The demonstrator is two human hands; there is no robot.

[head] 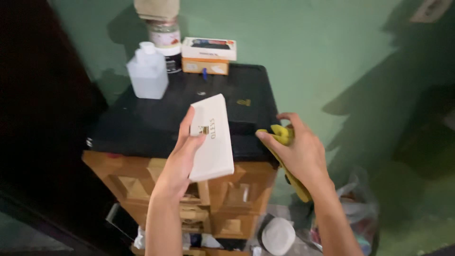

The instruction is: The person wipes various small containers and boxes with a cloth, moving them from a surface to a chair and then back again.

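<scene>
Your left hand (182,154) grips the flat white rectangular box (212,137) by its left edge, thumb on top, holding it lifted and tilted over the glossy black top (142,125) of the wooden cabinet (232,189). Your right hand (296,149) is bunched around a yellow cloth (284,137) at the top's right edge. With a grip that far off-centre, I reckon the box could slip out. A wide swipe might also knock the translucent white plastic bottle (148,71) at the back. The jar (163,35) behind it is cut off, and the floor clutter is too dark to read.
</scene>
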